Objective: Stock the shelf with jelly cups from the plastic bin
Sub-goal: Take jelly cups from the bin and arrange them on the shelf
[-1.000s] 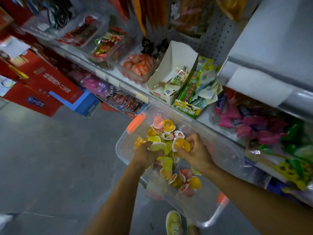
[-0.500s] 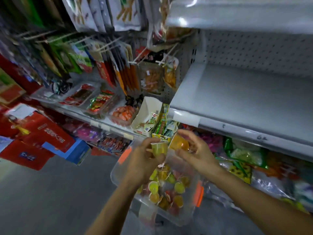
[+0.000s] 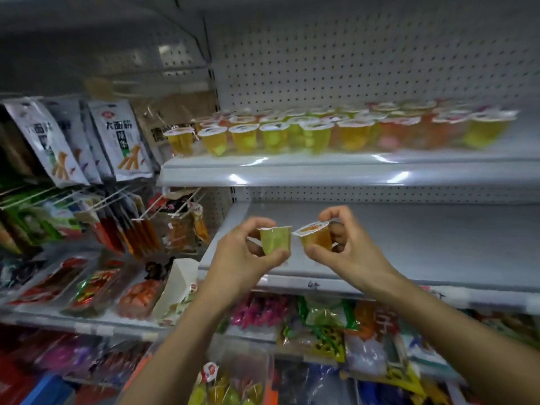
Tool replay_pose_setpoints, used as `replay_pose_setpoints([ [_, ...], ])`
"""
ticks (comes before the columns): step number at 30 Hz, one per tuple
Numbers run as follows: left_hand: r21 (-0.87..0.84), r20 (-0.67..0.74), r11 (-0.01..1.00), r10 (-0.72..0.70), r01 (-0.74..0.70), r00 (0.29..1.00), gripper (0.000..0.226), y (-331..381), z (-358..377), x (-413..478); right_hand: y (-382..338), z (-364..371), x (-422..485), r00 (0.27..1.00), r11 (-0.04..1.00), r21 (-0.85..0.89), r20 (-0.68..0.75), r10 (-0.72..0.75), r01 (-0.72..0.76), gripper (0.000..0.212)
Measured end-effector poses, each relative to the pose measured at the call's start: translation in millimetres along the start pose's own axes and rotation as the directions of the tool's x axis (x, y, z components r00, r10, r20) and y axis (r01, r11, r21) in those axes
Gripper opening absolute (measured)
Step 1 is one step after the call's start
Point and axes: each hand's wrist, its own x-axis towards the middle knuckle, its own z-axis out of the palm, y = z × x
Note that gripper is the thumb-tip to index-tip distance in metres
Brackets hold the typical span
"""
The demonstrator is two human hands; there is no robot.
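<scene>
Green plastic jelly cup (image 3: pixel 276 240) pinched upright in L hand (image 3: pixel 238 260), orange jelly cup (image 3: pixel 317 237) tilted in R hand (image 3: pixel 352 254); white metal shelf (image 3: pixel 321 172) lies above, fwd.

Person seen as two arms only. Left hand (image 3: pixel 238 260) and right hand (image 3: pixel 355 254) bare. Left forearm (image 3: pixel 178 343) and right forearm (image 3: pixel 438 325) uncovered along their whole visible length, wrist to lower frame edge. Fingers (image 3: pixel 336 213) slender; finer detail lost to motion blur.
</scene>
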Motion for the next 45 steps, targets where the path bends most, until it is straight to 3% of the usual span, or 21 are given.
replay_pose_setpoints([
  [7,-0.025,0.005,0.983,0.184,-0.184,0.983,0.036,104.3,69.6,29.5,-28.1,-127.7,-12.3,0.987,0.990,-0.090,-0.110,-0.121,0.111,0.036],
  [13,0.007,0.010,0.948,0.318,-0.318,0.948,0.036,185.7,124.6,62.6,-46.9,-231.3,-11.2,0.980,0.974,-0.182,-0.123,-0.156,0.132,0.037],
  [18,0.044,-0.017,0.936,0.350,-0.349,0.936,0.033,234.7,157.5,97.8,-61.4,-305.2,8.7,0.975,0.972,-0.199,-0.155,-0.157,0.125,0.034],
  [23,0.082,-0.021,0.952,0.297,-0.294,0.955,0.034,265.8,175.7,144.0,-61.6,-359.3,56.0,0.959,0.956,-0.278,-0.236,-0.159,0.090,0.035],
  [27,0.095,0.020,0.956,0.278,-0.278,0.960,0.039,278.4,187.5,180.1,-41.5,-385.9,108.9,0.941,0.950,-0.309,-0.304,-0.145,0.046,0.036],
  [39,0.184,0.085,0.943,0.265,-0.277,0.960,0.043,274.2,212.7,262.1,39.1,-406.6,214.9,0.930,0.905,-0.354,-0.353,0.105,-0.237,0.044],
  [45,0.185,0.118,0.943,0.258,-0.276,0.959,0.044,271.3,216.7,277.6,58.5,-413.4,226.6,0.932,0.885,-0.388,-0.341,0.120,-0.256,0.045],
])
